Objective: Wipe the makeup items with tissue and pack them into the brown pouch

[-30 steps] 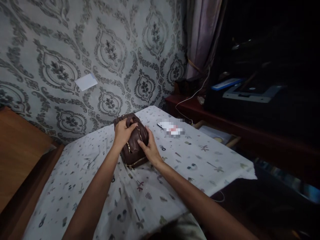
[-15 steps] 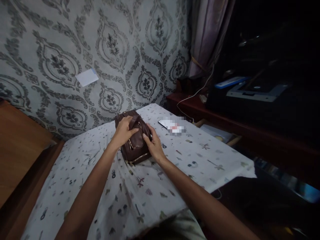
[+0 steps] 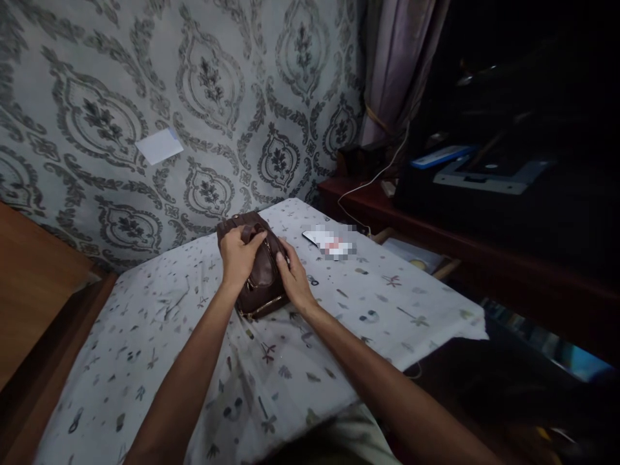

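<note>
A dark brown leather-like bag (image 3: 264, 268) with gold zips lies on the patterned cloth of the table. My left hand (image 3: 238, 253) is at its upper left, thumb and fingers closed on the bag's strap near the front pocket. Against the bag's right side rests my right hand (image 3: 293, 274), its thumb on the near face and its fingers curled round the edge, partly hidden. The front pocket's zip shows between the two hands.
A phone (image 3: 334, 245) with a blurred screen lies right of the bag. The white printed tablecloth (image 3: 368, 316) hangs over the right edge. A white cable (image 3: 372, 177) runs down by a dark red cabinet (image 3: 358, 200). White paper (image 3: 159, 146) is on the wall.
My left hand has shifted slightly up the bag, its thumb now higher by the strap. My right hand keeps its place on the side. The whole view has moved a little.
</note>
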A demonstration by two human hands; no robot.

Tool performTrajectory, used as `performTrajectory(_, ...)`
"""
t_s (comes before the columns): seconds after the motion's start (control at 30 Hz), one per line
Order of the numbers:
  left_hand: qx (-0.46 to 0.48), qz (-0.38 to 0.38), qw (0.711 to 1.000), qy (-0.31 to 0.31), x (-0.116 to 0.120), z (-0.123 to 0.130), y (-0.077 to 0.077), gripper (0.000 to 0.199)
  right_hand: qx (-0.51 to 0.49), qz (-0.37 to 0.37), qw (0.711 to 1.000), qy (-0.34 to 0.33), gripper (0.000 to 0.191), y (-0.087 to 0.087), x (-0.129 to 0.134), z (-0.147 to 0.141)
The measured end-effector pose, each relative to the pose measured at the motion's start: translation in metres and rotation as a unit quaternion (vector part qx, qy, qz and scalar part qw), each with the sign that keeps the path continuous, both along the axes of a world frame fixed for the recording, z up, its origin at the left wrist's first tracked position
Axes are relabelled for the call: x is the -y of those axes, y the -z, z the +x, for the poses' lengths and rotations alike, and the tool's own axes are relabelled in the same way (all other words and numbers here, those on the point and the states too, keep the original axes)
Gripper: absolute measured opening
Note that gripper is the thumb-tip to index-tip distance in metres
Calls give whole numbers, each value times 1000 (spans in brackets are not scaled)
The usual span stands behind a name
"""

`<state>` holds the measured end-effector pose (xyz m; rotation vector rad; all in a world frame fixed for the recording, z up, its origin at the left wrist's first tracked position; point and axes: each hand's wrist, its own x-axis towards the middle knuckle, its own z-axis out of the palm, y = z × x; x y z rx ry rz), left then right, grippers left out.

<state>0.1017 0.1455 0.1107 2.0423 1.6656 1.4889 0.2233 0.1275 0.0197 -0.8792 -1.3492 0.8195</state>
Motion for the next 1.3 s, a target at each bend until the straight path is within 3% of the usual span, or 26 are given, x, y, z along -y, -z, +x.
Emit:
performTrajectory(0.17, -8, 40, 999, 12, 4, 0, -2, 15, -19, -8, 1000, 0, 52, 1, -2, -2)
performTrajectory(0.57, -74, -16, 994, 76, 9, -5, -12, 14, -46, -10, 999, -14, 64, 2, -5, -1)
performTrajectory(0.67, -123, 28, 992, 27, 25, 1, -7, 6, -52, -13, 998, -20, 63, 3, -5, 0)
performTrajectory(0.7, -144, 59, 988, -6, 34, 5, -2, 14, -52, -16, 998, -21, 63, 3, -5, 1)
performTrajectory(0.77, -194, 126, 970, -72, 57, 13, 12, 34, -49, -21, 998, -18, 64, 3, -6, 2)
performTrajectory(0.83, -251, 191, 942, -113, 78, 20, 29, 34, -45, -22, 999, -18, 64, 3, -7, 3)
performTrajectory(0.9, -340, 224, 910, -77, 93, 22, 42, 18, -43, -19, 999, -19, 65, 3, -8, 4)
performTrajectory(0.97, -422, 226, 877, -32, 97, 19, 50, 15, -44, -18, 999, -18, 66, 4, -9, 4)
performTrajectory(1.1, -492, 224, 841, -29, 88, 2, 50, 26, -47, -13, 999, -20, 62, 5, -10, 4)
performTrajectory(1.3, -505, 231, 831, -28, 82, -9, 47, 21, -33, 3, 999, -16, 58, 6, -10, 5)
